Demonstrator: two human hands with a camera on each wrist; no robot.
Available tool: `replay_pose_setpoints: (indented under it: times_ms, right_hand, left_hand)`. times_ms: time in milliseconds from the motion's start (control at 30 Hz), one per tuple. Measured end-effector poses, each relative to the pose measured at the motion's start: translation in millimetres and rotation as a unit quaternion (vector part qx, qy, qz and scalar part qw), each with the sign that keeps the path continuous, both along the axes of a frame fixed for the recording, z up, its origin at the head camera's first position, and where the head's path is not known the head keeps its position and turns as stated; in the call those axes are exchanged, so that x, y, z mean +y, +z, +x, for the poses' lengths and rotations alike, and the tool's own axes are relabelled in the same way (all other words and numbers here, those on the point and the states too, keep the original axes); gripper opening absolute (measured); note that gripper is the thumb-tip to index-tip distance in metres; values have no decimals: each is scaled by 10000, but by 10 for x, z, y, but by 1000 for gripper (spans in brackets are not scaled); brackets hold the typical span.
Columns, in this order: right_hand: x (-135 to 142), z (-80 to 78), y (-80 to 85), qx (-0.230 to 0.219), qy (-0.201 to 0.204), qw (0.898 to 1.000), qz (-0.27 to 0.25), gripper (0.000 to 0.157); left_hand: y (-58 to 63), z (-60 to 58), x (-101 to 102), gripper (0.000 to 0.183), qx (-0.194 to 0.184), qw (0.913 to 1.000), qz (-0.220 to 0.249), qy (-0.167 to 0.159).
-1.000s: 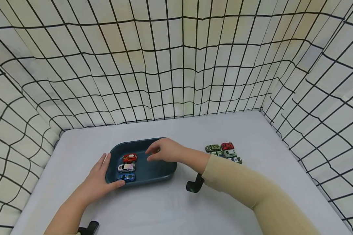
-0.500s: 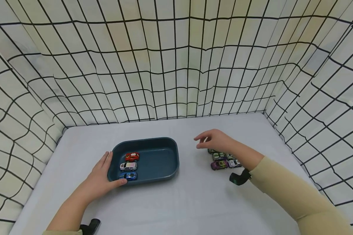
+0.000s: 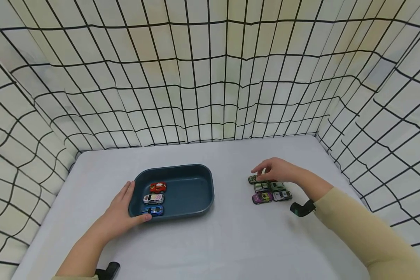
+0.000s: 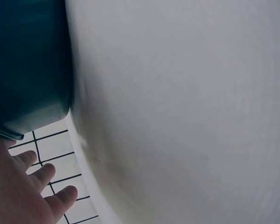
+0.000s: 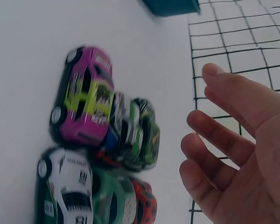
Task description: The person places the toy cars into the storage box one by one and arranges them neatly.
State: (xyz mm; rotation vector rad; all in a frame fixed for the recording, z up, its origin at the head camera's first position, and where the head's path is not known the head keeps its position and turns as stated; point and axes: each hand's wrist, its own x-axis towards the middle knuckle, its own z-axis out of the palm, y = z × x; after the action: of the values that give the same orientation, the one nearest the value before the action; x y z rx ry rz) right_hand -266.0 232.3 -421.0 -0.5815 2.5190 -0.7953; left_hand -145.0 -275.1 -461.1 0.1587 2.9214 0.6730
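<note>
A dark teal tray stands left of centre in the head view. Inside, at its left end, lie a red toy car, a white toy car and a blue toy car. My left hand rests against the tray's left side, thumb over the front rim. My right hand hovers at the back of a cluster of toy cars, its loosely bent fingers around nothing. Purple-yellow, white and green cars show there; a red spotted car appears in the right wrist view.
A white cloth covers the table. Black grid netting over pale sheeting rises at the back and both sides. Each wrist wears a black camera mount. Bare cloth lies between the tray and the car cluster.
My right hand has moved from over the tray to the car cluster at the right, its fingers around nothing. The left hand stays at the tray. The view has shifted slightly.
</note>
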Motion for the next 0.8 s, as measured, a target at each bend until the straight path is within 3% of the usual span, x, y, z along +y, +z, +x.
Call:
replay_pose_setpoints:
  times_ms: [267, 800]
  right_hand:
    - [26, -179, -69, 124, 499, 9967, 631, 32]
    - [72, -382, -160, -140, 409, 9898, 1358, 28]
  left_hand:
    - [22, 13, 10, 127, -67, 9999, 86, 18]
    - [34, 13, 16, 128, -54, 9999, 88, 19]
